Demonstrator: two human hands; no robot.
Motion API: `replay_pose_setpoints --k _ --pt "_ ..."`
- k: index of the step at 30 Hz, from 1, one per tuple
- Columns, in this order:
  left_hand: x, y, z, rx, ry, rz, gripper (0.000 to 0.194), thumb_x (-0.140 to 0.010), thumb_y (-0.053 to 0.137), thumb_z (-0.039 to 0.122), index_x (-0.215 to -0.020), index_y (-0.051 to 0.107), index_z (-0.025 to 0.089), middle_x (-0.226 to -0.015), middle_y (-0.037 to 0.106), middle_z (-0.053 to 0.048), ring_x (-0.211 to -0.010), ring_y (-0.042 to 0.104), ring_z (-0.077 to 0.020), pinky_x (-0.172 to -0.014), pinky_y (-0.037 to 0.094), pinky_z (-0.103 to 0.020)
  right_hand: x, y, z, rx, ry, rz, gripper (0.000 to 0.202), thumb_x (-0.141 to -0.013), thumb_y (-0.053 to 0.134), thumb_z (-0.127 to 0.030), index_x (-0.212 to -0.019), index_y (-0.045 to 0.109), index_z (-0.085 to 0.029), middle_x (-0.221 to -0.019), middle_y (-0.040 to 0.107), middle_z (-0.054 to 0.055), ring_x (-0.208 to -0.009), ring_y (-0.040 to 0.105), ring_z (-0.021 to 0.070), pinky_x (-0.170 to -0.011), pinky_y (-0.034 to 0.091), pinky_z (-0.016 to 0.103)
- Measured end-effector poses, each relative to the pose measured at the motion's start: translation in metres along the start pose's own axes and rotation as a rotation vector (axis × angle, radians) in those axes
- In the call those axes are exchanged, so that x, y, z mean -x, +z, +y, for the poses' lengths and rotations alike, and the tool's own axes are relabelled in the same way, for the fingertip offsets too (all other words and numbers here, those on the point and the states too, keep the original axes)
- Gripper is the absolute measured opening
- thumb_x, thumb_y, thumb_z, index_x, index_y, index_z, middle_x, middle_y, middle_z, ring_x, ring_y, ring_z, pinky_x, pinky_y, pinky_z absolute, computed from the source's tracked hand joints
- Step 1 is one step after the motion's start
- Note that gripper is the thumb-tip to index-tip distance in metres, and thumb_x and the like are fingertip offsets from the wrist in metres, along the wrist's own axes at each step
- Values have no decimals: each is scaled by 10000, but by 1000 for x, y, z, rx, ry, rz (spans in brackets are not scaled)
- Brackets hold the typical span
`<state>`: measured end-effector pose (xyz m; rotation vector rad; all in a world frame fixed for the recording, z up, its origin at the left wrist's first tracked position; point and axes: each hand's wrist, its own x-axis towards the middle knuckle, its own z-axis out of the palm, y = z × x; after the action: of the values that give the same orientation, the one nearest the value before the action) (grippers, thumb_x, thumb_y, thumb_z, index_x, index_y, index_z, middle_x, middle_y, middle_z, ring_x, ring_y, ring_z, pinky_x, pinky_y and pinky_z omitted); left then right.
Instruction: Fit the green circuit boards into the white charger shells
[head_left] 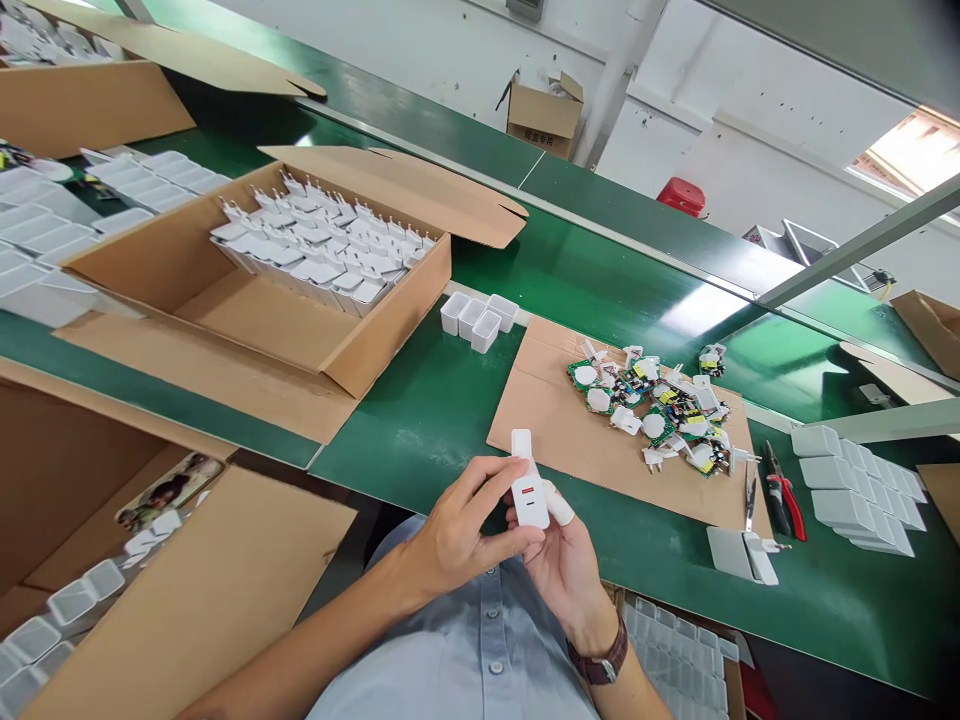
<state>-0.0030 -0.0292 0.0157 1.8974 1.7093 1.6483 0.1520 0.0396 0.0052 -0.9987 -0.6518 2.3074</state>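
Observation:
Near the table's front edge, a white USB wall charger (530, 500) is held between both hands. Its end face shows a red port and a small dark slot. My left hand (461, 520) pinches its left side with fingers and thumb. My right hand (561, 570), with a white cover on one digit, grips it from behind and the right; some of its fingers are hidden. Beyond the hands, a cardboard sheet (544, 390) bears a heap of green circuit boards (656, 425) with white plug parts.
An open carton (390, 350) at left holds rows of white plug pieces. Several white cases (486, 330) stand beside it. Pliers (784, 495), tweezers (750, 497), white pieces (739, 555) and stacked white cases (855, 485) lie at right. Another carton (187, 600) sits below the table's edge.

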Motion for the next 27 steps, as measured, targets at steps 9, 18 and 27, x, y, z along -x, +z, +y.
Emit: replay_pose_setpoints --k 9,18,27 --pt "5 -11 -10 86 -181 -180 532 -978 800 328 -1452 581 226 -1355 695 -141 -1229 705 -280 -1052 630 -432 -3 -19 -19 543 -502 17 178 -937 814 -359 -1080 774 -261 -1073 816 52 -909 775 212 -813 673 359" --pt "5 -9 -20 126 -389 -118 710 -953 820 363 -1567 477 266 -1401 658 -139 -1201 715 -274 -993 654 -436 -2 -32 -13 1416 -1217 -98 483 -985 609 -32 -1419 633 -243 -1268 706 150 -1135 735 242 -896 686 381" --pt "-9 -7 -11 9 -144 -103 197 -1034 700 198 -1228 697 227 -1164 745 -86 -1104 717 -220 -981 621 -355 -3 -36 -8 1508 -1251 -50 474 -1010 580 -58 -1460 592 -207 -1235 718 161 -1128 738 260 -885 705 397"
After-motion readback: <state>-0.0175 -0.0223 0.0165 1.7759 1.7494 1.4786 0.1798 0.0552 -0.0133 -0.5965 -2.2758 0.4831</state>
